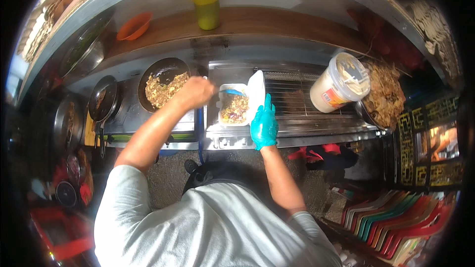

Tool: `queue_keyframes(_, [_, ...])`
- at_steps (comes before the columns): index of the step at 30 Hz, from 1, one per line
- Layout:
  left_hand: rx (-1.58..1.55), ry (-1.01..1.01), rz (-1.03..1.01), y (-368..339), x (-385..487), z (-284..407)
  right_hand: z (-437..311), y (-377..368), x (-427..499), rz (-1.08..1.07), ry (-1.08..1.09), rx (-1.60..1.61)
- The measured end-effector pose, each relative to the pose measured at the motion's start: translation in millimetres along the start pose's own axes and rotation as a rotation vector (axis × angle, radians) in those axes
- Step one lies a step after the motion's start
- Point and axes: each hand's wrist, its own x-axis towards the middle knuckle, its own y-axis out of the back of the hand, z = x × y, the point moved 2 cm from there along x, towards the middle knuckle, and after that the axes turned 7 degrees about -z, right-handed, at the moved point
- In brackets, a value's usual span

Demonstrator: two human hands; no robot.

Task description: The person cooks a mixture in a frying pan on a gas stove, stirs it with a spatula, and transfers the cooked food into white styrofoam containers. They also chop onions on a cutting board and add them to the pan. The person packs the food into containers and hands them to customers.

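My left hand, bare, is closed around the handle of a utensil whose blue head is over the food in a white foam takeaway box. The open box holds a chopped, browned food mixture. Against the right side of its raised lid, my right hand in a turquoise glove steadies the box, fingers pointing away from me. A dark frying pan with a similar mixture lies to the left, partly behind my left forearm. My left fingers and the handle are slightly blurred.
A wire rack lies right of the box. On it stands a large plastic tub of pale contents, beside a heaped bowl of food. A smaller pan is at left. The shelf behind holds a yellow-green bottle and an orange bowl.
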Motion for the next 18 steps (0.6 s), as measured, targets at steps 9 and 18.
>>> queue_keyframes(9, [-0.119,0.094,0.315,-33,-61,59,-2,-3,-6,0.062,0.131,-0.005])
queue_keyframes(18, [-0.192,0.159,0.298,-28,-62,57,11,1,-7,0.056,0.163,0.152])
